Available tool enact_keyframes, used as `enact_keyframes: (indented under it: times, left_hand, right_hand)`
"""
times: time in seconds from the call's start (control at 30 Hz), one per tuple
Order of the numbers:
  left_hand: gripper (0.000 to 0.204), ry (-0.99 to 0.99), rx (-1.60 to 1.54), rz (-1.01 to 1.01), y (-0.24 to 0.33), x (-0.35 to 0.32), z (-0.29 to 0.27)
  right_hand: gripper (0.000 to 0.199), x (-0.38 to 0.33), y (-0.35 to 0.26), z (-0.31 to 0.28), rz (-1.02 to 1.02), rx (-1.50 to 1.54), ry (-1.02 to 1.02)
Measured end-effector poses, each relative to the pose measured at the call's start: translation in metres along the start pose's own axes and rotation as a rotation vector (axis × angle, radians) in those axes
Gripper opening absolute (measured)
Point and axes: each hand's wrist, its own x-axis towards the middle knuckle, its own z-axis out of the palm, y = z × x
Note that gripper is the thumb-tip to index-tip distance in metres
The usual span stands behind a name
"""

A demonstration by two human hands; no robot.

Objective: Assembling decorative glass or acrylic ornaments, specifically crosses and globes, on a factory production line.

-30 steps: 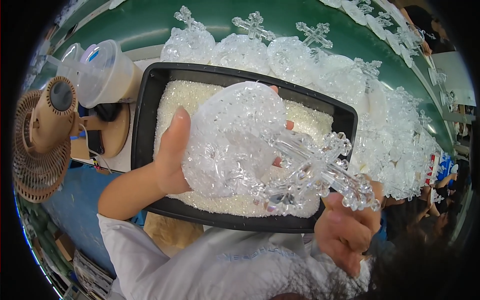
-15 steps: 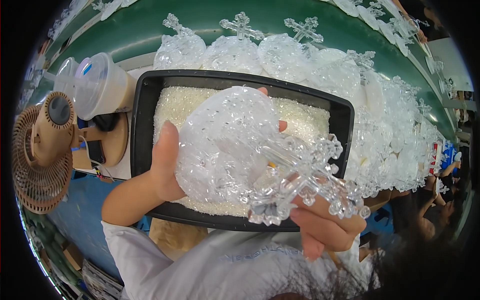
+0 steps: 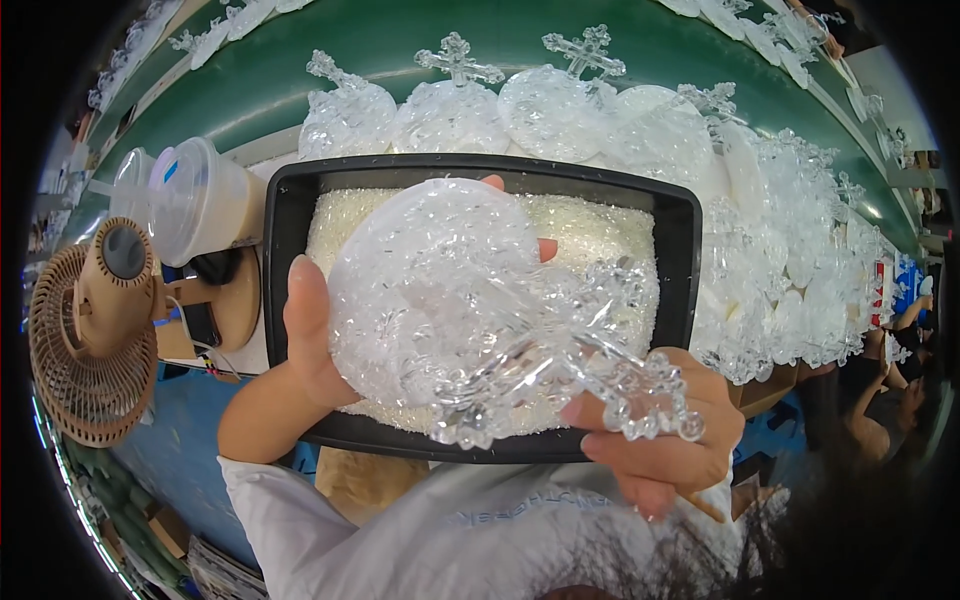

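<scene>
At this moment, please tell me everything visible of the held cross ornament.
The clear cross ornament looks like glossy plastic: a see-through cross with knobbed ends, apparently joined to a rounded, whitish, speckled base. It is held diagonally above the black tray; the left hand grips the base, and the right hand is at the cross's right end, grip unclear.

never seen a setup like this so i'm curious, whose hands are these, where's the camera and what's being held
There is no machine: these are one person's bare hands, seen from above by a wide camera worn on their head, which bends straight edges. The left hand holds a round, whitish piece with a clear cross sticking out; the right hand curls at the cross's end, though its grip is unclear. Below is a black tray of pale granules, with more such pieces behind and a brown fan at left.
</scene>
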Motion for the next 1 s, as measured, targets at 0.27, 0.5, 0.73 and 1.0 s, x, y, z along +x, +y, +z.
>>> enact_keyframes:
  times: [0.27,0.5,0.73,1.0]
  left_hand:
    - [0.122,0.073,0.068,-0.047,0.011,-0.001,-0.003]
    - [0.113,0.021,-0.211,-0.178,0.016,0.003,0.007]
    - [0.113,0.183,-0.186,-0.050,0.006,-0.003,-0.009]
    - [0.121,0.214,0.194,-0.067,0.008,-0.002,-0.003]
  right_hand:
    - [0.047,-0.002,-0.006,-0.010,0.021,0.167,0.098]
    - [0.016,-0.002,-0.014,0.004,0.120,-0.218,0.296]
    - [0.035,0.011,-0.008,-0.001,0.226,-0.371,-0.255]
    - [0.035,-0.001,0.001,0.005,0.206,-0.310,-0.205]
